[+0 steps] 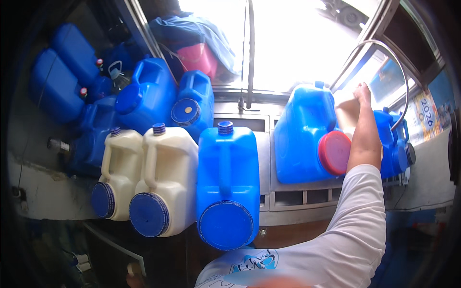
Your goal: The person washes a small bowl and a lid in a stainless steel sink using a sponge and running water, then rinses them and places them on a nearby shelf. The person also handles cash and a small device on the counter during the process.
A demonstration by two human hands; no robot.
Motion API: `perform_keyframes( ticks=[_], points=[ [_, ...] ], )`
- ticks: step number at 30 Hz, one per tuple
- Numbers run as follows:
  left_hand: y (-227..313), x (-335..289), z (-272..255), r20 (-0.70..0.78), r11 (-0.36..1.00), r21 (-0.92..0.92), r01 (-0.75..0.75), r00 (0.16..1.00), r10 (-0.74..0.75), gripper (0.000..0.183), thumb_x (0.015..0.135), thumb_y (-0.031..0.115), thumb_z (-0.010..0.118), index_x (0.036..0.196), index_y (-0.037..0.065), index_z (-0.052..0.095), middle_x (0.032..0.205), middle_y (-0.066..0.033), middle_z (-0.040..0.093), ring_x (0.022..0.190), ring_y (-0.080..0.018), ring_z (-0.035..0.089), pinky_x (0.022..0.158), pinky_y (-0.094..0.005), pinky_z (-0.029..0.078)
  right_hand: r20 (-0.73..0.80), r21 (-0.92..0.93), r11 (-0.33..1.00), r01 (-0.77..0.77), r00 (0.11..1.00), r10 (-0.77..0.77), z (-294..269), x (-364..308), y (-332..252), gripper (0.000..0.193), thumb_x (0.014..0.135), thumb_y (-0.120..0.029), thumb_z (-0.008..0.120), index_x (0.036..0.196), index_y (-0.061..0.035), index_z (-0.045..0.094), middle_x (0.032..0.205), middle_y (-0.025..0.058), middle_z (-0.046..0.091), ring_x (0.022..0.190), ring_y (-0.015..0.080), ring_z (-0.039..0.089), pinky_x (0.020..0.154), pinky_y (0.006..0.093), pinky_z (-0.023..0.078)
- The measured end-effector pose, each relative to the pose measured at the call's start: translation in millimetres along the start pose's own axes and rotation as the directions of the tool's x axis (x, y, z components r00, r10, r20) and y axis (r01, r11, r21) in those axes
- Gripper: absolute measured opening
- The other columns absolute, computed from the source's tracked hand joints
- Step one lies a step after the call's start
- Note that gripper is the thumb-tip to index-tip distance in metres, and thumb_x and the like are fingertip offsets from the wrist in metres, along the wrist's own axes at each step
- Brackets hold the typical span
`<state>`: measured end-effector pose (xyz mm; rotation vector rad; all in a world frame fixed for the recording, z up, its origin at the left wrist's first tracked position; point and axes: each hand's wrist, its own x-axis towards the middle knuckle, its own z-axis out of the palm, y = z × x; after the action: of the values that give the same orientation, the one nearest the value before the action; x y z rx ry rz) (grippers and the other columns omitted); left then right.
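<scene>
My right arm in a white sleeve stretches far to the right. My right hand (363, 92) is at the top of a pale container (347, 114), its fingers bunched; bright glare hides what they hold, if anything. Beside that container, to its left, stands a large blue jug (303, 129) with a red lid (334, 152) facing me. My left hand is not in view. Nearer, in the middle, a blue jug (227, 163) with a wide dark-blue lid stands beside two cream jugs (174, 168) with blue caps.
More blue jugs (156, 91) crowd the left side, next to a clear bottle (119, 79). Smaller blue jugs (386, 139) stand at the right, under a curved hose (406, 72). A metal counter (240, 120) runs below the window. A pink bucket (199, 60) is behind the glass.
</scene>
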<state>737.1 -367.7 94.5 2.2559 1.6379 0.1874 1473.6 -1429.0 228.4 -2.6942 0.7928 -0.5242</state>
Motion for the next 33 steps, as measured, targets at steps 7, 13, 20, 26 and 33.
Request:
perform_keyframes(
  ticks=[7, 13, 20, 26, 33],
  points=[
    [-11, 3, -6, -0.104, 0.981, 0.195, -0.02, 0.994, 0.041, 0.029, 0.069, 0.012, 0.065, 0.089, -0.008, 0.058, 0.086, -0.0267, 0.064, 0.084, -0.0421, 0.065, 0.073, -0.0479, 0.048, -0.01, -0.02, 0.996, -0.087, 0.996, 0.087, -3, -9, -21, 0.052, 0.081, -0.029, 0.06, 0.126, -0.0069, 0.048, 0.105, 0.018, 0.068, 0.108, 0.032, 0.063, 0.095, 0.0427, 0.046],
    [-36, 11, -17, -0.082, 0.983, 0.176, -0.053, 0.994, 0.068, 0.032, 0.07, 0.015, 0.069, 0.09, -0.007, 0.059, 0.088, -0.0265, 0.063, 0.086, -0.0443, 0.063, 0.076, -0.0492, 0.048, -0.024, -0.021, 1.0, -0.023, 0.999, 0.022, 5, -17, -25, 0.059, 0.079, -0.024, 0.061, 0.132, -0.0043, 0.046, 0.116, 0.0209, 0.064, 0.113, 0.0336, 0.06, 0.099, 0.0427, 0.044],
    [-39, 4, -21, -0.128, 0.946, 0.278, -0.166, 0.97, 0.207, 0.035, 0.072, 0.019, 0.071, 0.093, -0.006, 0.059, 0.09, -0.0265, 0.063, 0.088, -0.0466, 0.062, 0.079, -0.0505, 0.049, 0.085, 0.219, 0.974, -0.05, 0.996, 0.032, 4, -14, -16, 0.071, 0.075, -0.028, 0.069, 0.137, -0.0043, 0.042, 0.12, 0.0239, 0.062, 0.112, 0.0331, 0.061, 0.097, 0.0406, 0.046],
    [-29, -2, -35, -0.133, 0.965, 0.232, -0.125, 0.978, 0.159, 0.035, 0.07, 0.017, 0.071, 0.093, -0.006, 0.058, 0.087, -0.0261, 0.062, 0.084, -0.0439, 0.062, 0.075, -0.0489, 0.048, 0.02, -0.093, 0.982, -0.165, 0.986, 0.167, -4, -43, -47, 0.091, 0.072, -0.049, 0.077, 0.143, -0.0085, 0.037, 0.132, 0.0238, 0.051, 0.122, 0.0371, 0.052, 0.099, 0.0459, 0.047],
    [-31, 11, -22, -0.176, 0.998, 0.066, 0.024, 0.984, -0.012, 0.033, 0.075, 0.019, 0.067, 0.093, -0.008, 0.06, 0.087, -0.0269, 0.063, 0.087, -0.0416, 0.064, 0.077, -0.0484, 0.048, -0.131, -0.041, 0.999, -0.007, 0.991, 0.001, -41, -66, -65, 0.076, 0.079, -0.047, 0.073, 0.138, -0.0072, 0.044, 0.134, 0.0232, 0.048, 0.125, 0.0387, 0.049, 0.1, 0.0468, 0.045]
  ],
)
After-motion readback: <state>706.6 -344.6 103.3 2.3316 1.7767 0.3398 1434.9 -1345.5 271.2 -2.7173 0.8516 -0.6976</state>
